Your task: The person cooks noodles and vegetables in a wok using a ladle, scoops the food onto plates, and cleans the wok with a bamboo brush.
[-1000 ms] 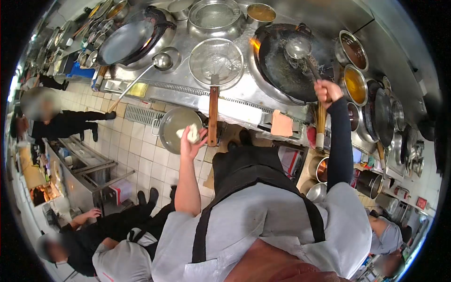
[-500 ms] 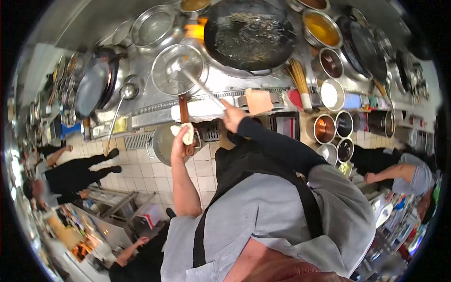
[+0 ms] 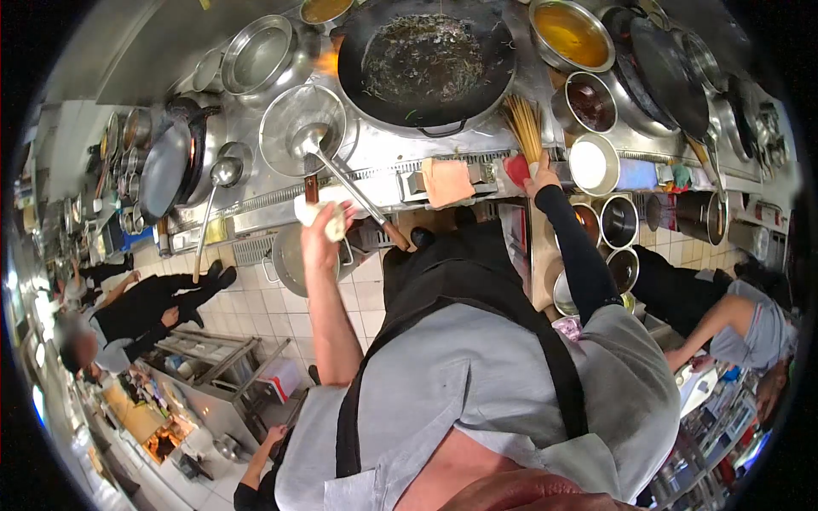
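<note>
My left hand [image 3: 320, 238] is closed on a white cloth [image 3: 337, 223], just below the wooden handle of a round strainer [image 3: 271, 140]. A ladle [image 3: 356, 189] lies with its bowl in the strainer, its wooden handle end sticking out over the counter edge. My right hand [image 3: 543, 178] grips the lower end of a bamboo wok brush [image 3: 525, 128], which stands bristles up next to a red item [image 3: 515, 170]. A large black wok [image 3: 498, 72] sits straight ahead, with liquid and bits in its bottom.
Orange flame [image 3: 328, 62] shows left of the wok. A bowl of yellow liquid [image 3: 573, 36], a pot of dark sauce [image 3: 590, 104] and a white-filled pot [image 3: 594, 163] line the right. A peach cloth [image 3: 447, 182] hangs at the front edge. Co-workers stand at far left and right.
My right hand has let go of the ladle and moved right to the wok brush. My left hand, still with the cloth, has come off the strainer handle.
</note>
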The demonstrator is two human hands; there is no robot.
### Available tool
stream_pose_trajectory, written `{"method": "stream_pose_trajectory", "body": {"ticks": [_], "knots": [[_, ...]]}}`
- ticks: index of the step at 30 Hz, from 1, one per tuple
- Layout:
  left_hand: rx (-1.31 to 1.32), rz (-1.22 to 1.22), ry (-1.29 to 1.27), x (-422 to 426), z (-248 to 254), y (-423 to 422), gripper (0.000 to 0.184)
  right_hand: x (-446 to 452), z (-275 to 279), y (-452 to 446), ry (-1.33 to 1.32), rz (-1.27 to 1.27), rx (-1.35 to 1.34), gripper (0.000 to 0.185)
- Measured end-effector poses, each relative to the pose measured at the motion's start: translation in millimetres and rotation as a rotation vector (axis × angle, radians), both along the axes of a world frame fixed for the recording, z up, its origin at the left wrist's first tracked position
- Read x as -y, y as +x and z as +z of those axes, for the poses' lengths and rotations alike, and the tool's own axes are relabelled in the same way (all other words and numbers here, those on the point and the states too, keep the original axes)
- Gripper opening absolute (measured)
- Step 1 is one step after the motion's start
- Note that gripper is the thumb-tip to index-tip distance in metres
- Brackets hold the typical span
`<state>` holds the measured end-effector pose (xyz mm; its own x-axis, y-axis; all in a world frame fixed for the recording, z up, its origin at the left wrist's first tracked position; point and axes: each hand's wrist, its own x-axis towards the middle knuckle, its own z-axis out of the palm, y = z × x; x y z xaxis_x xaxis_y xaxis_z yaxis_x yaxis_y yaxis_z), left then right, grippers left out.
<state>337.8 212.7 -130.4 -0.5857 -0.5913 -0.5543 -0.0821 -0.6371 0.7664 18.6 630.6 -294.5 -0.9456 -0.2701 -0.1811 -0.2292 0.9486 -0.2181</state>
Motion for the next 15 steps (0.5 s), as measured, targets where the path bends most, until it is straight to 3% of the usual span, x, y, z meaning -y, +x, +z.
{"method": "stream_pose_trajectory", "body": {"ticks": [2,4,6,7,9,10,11,12,14,15], "knots": [[-0.079,-0.035,0.188,-12,-24,-41,0.031,-8,15,-4,-0.195,-0.059,0.239,0.092],[-0.197,0.018,0.513,-30,-21,-85,0.032,-47,-11,6,-0.815,0.003,0.259,0.083],[-0.198,-0.039,0.598,-42,-38,-124,0.045,-21,130,37,-1.137,-0.232,0.547,0.073],[-0.262,-0.111,0.653,-46,-56,-141,0.052,-16,159,35,-1.193,-0.262,0.679,0.070],[-0.095,-0.114,0.489,-71,-51,-183,0.053,9,169,3,-1.053,-0.006,0.381,0.067],[-0.052,-0.083,0.563,-80,-51,-204,0.052,30,204,-12,-0.912,-0.026,0.496,0.067],[-0.024,-0.136,0.532,-86,-67,-220,0.053,44,198,-33,-0.727,0.229,0.239,0.067],[-0.051,-0.075,0.510,-98,-61,-233,0.037,62,192,-56,-0.537,0.473,-0.025,0.068],[0.011,0.023,0.390,-110,-85,-251,0.023,119,176,-85,-0.555,0.585,0.064,0.056],[0.052,0.026,0.344,-106,-79,-251,0.020,155,168,-92,-0.516,0.564,0.312,0.050]]}}
